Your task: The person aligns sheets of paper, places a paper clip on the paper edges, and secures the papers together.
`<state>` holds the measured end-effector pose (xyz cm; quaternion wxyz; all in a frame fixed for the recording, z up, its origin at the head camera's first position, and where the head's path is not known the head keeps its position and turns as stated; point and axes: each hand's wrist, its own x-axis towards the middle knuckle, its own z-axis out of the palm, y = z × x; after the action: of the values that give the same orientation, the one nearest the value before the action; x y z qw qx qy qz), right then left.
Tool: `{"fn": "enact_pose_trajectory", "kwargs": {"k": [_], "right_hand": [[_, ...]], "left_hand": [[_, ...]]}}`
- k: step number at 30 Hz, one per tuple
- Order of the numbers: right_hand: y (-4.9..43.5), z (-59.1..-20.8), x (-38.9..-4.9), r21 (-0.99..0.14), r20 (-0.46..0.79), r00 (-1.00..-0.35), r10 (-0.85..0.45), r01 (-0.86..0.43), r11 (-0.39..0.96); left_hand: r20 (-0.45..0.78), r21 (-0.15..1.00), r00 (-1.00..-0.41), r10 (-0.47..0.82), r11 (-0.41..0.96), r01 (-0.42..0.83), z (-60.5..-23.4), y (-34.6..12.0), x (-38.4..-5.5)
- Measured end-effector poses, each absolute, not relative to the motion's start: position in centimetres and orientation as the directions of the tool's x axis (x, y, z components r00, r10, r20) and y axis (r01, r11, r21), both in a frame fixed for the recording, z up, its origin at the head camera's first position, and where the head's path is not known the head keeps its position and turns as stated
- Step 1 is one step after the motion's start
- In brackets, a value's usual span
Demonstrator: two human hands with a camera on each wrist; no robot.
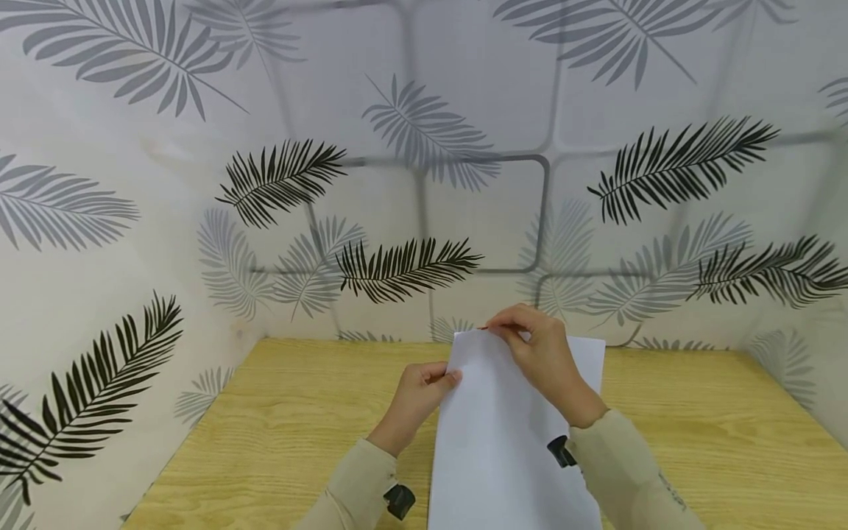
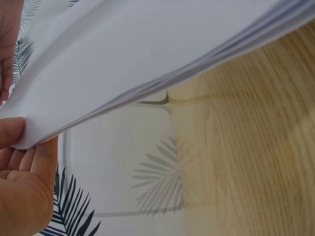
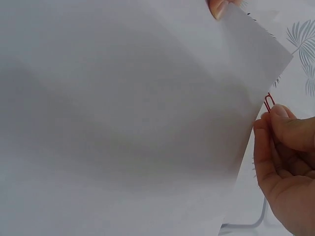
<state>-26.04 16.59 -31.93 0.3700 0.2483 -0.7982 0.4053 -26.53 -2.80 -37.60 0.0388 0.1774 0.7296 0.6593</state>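
A stack of white paper sheets (image 1: pixel 503 442) is held up over the table, several edges showing along its side in the left wrist view. My left hand (image 1: pixel 419 401) pinches the stack's left edge near the top corner, thumb (image 2: pixel 11 132) on the front and fingers behind. Between thumb and fingertips my right hand (image 1: pixel 539 357) pinches a red paper clip (image 3: pixel 268 102). The clip's looped end points at the paper's top edge, right beside it in the right wrist view. In the head view only a bit of red shows at the fingertips.
A wood-grain table (image 1: pixel 311 412) lies under the hands. Behind it and to its sides hangs a pale covering with a leaf print (image 1: pixel 411 269). Each sleeved wrist wears a small black device (image 1: pixel 400 501).
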Motion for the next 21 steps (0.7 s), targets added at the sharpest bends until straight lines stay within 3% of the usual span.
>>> {"fn": "enact_pose_trajectory", "kwargs": {"k": [14, 21], "right_hand": [[16.44, -31.58, -26.03, -0.460, 0.767, -0.629, -0.126, -0.676, 0.575], [16.24, -31.22, -25.89, -0.485, 0.725, -0.675, -0.139, -0.643, 0.593]], "left_hand": [[0.190, 0.975, -0.923, 0.335, 0.046, 0.218, -37.60, -2.85, -26.47], [0.188, 0.974, -0.921, 0.340, 0.056, 0.219, -37.65, -2.79, -26.51]]}}
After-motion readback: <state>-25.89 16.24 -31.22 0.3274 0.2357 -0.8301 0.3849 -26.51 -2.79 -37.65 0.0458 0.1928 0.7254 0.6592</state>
